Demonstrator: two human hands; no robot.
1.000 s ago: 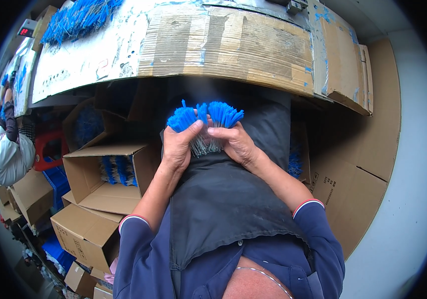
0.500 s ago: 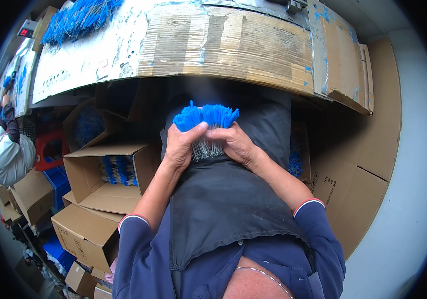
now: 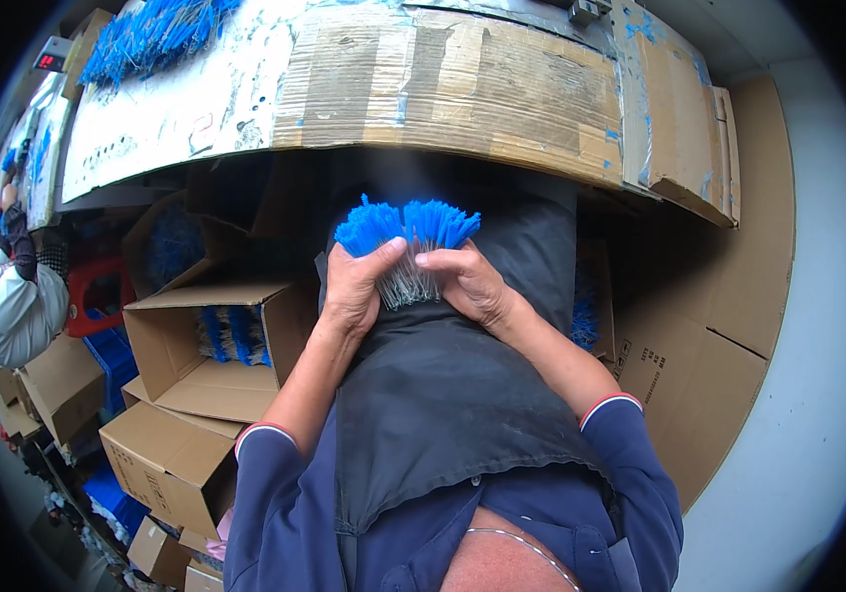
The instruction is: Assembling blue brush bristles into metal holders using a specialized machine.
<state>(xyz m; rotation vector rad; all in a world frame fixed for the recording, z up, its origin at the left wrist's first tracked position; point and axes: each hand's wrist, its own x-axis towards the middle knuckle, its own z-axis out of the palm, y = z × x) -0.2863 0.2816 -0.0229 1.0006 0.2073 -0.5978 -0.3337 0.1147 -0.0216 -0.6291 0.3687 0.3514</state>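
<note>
Over my lap I hold a thick bundle of small blue-tipped wire brushes (image 3: pixel 368 225), bristle ends up and thin metal stems pointing down toward me. My left hand (image 3: pixel 352 288) is wrapped round the left part, its thumb lying across the stems. Round the right part my right hand (image 3: pixel 472 286) is closed, with its thumb also on the front. A narrow gap parts the blue tops into two clumps, while the stems below stay close together. Most of my fingers are hidden behind the bundle. A black apron (image 3: pixel 462 395) covers my lap beneath.
Ahead stands a workbench topped with worn cardboard (image 3: pixel 462 99), with a pile of blue brushes (image 3: pixel 156 39) at its far left. An open carton (image 3: pixel 196 375) to my left holds more brushes. Large cardboard (image 3: pixel 709 395) leans at right. Another person (image 3: pixel 23 306) sits far left.
The blue tops have spread apart into two clumps, opening a gap between them. My thumbs have moved slightly apart, and the bundle has risen a little.
</note>
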